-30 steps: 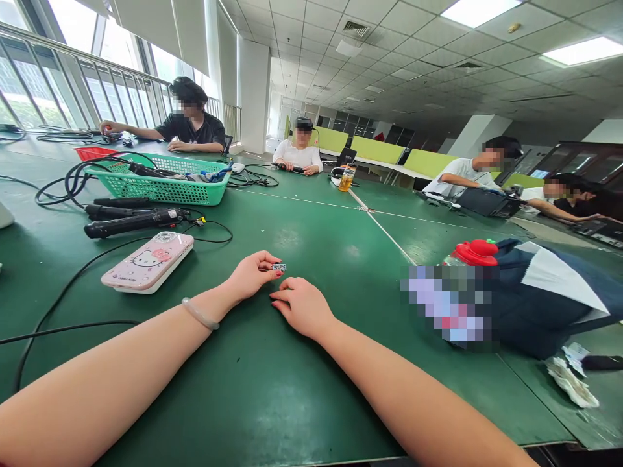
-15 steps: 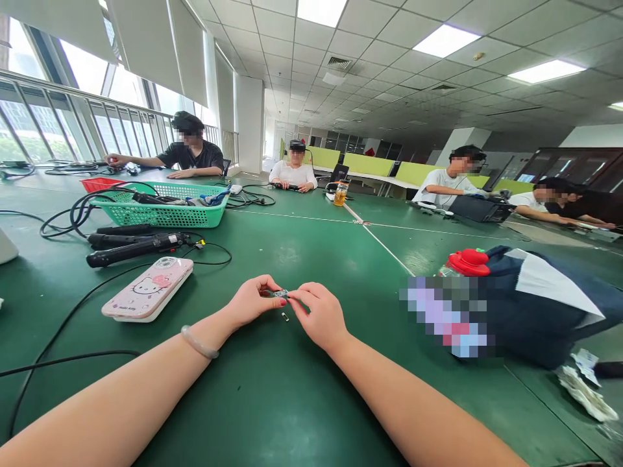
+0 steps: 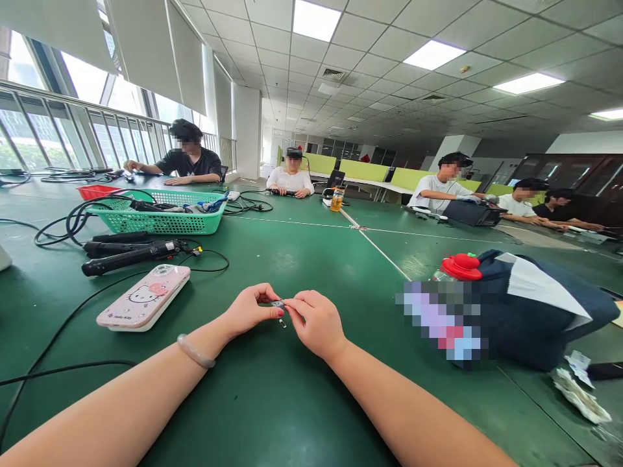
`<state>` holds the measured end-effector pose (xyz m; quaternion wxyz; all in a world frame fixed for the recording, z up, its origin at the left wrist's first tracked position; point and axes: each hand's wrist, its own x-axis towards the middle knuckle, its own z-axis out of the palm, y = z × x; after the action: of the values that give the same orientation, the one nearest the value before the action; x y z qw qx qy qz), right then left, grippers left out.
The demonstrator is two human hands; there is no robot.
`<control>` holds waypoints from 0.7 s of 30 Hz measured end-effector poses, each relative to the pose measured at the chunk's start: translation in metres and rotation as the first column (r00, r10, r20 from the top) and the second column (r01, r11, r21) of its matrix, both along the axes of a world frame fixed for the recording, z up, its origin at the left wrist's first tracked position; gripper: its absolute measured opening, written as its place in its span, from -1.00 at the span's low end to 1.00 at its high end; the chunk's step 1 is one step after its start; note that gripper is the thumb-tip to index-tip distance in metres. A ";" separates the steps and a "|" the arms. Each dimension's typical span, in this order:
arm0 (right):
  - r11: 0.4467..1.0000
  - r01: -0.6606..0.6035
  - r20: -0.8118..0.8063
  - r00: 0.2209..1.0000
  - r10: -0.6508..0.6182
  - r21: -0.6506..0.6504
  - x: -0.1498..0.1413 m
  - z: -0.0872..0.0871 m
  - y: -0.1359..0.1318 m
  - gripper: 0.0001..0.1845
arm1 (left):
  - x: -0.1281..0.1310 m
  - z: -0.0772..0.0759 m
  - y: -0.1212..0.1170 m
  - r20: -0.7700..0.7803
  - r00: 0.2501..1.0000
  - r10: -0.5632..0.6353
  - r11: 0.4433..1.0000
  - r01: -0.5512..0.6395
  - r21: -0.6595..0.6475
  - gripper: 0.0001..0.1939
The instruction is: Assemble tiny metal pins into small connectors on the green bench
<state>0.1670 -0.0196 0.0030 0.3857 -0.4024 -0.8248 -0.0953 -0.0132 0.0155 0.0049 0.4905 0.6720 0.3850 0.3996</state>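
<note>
My left hand [image 3: 250,309] and my right hand [image 3: 316,321] meet over the green table [image 3: 302,253], fingertips pinched together on a small dark electronic part [image 3: 278,304]. A tiny loose piece [image 3: 282,323] lies on the table just below it. The left wrist wears a pale bangle [image 3: 195,351]. Both forearms rest on the table.
A pink phone [image 3: 144,297] lies to the left, with black handheld devices [image 3: 129,253], cables and a green basket [image 3: 158,211] behind it. A dark bag [image 3: 530,305] and a red-capped bottle [image 3: 460,267] sit to the right. Several people sit at the far side.
My right hand rose from the table and pinched the small part that the left hand held alone. A tiny piece came to lie below it. The view tilted up slightly.
</note>
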 end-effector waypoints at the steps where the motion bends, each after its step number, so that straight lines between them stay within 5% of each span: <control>1: 1.000 0.000 0.000 1.000 0.000 0.001 0.000 0.000 0.000 -0.76 | 0.000 0.001 0.000 0.008 1.000 -0.002 1.000 0.002 -0.011 -0.69; 16: 0.999 -0.028 0.057 0.998 0.029 -0.015 0.000 -0.001 0.000 -0.70 | 0.000 0.003 -0.001 0.155 0.988 -0.006 0.981 0.036 -0.190 -0.66; 21: 0.997 -0.083 -0.028 0.996 0.083 0.010 0.009 0.017 -0.006 -0.71 | -0.002 -0.001 0.002 0.153 0.988 -0.003 0.982 0.032 -0.184 -0.64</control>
<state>0.1756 -0.0257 0.0205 0.4030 -0.3673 -0.8347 -0.0771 -0.0149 0.0180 0.0044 0.5825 0.5943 0.3760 0.4077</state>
